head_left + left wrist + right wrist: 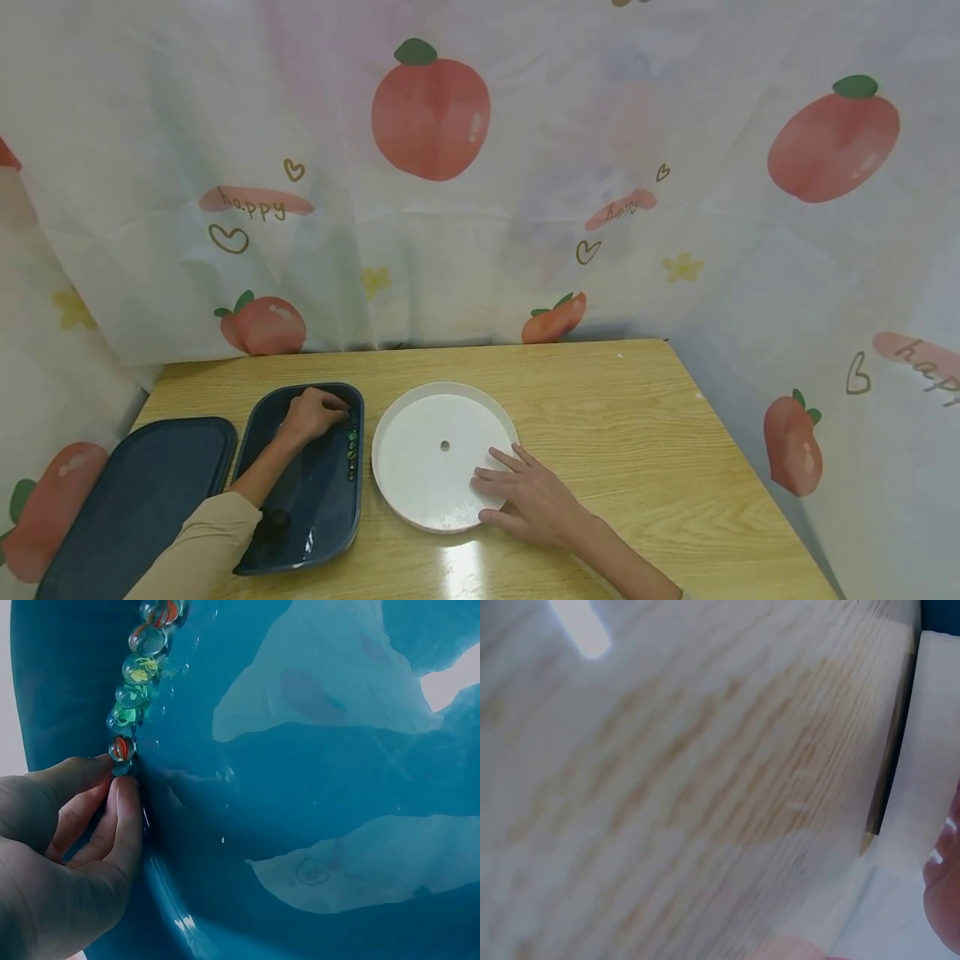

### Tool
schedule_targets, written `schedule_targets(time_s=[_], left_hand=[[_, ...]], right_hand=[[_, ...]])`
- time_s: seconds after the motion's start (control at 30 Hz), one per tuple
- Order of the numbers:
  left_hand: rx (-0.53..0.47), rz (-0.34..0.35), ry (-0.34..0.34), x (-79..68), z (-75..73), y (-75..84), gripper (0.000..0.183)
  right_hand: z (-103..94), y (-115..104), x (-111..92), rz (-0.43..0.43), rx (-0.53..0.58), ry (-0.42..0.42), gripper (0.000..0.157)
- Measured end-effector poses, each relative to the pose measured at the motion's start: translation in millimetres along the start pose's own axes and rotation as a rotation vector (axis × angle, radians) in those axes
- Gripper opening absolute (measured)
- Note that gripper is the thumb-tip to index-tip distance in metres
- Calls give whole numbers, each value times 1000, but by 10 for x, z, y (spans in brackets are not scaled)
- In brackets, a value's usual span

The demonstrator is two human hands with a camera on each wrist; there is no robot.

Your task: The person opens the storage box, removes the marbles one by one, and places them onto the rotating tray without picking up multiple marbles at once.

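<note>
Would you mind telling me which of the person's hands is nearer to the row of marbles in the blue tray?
Left. The left hand reaches into the blue tray, its fingers at the end of the marble row. The right hand rests on the white plate, apart from the marbles.

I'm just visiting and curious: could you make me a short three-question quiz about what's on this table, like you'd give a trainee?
1. True or false: the right hand rests with straight fingers on the round white plastic tray.
2. The row of small glass marbles lies in which thing? A) the round white plastic tray B) the dark blue plastic container C) the dark blue lid beside it
3. What is the left hand doing inside the dark blue plastic container?

Key:
1. True.
2. B.
3. Its curled fingers pinch at the near end of the marble row, against the container's wall.
</note>
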State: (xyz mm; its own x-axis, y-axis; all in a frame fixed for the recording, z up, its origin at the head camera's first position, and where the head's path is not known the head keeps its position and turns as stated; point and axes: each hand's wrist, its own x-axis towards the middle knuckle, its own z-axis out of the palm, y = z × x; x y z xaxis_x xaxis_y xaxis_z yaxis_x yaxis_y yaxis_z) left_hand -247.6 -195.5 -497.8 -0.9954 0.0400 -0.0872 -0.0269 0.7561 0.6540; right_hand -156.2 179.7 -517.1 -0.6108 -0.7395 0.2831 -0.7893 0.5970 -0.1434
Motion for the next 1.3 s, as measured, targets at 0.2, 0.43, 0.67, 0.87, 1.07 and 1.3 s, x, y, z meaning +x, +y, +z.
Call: schedule_targets(time_s=[0.2,0.43,0.67,0.87,1.07,1.3], left_hand=[[-11,7,5,12,11,-26,14],[-30,-15,-3,-22,-6,-7,17],[-68,-11,28,-52,-47,29,16],[-138,-9,72,-101,-141,113,18],[-189,28,76,-181,-256,244,22],[-275,77,73,-244,-258,530,21]], right_hand=[[1,-2,6,-3,-4,1,45],[-1,-7,10,0,2,1,45],[9,-1,4,0,-2,-4,46],[18,2,1,-18,-12,5,45],[25,6,1,-20,-14,8,44],[12,10,1,-21,-21,-1,44]])
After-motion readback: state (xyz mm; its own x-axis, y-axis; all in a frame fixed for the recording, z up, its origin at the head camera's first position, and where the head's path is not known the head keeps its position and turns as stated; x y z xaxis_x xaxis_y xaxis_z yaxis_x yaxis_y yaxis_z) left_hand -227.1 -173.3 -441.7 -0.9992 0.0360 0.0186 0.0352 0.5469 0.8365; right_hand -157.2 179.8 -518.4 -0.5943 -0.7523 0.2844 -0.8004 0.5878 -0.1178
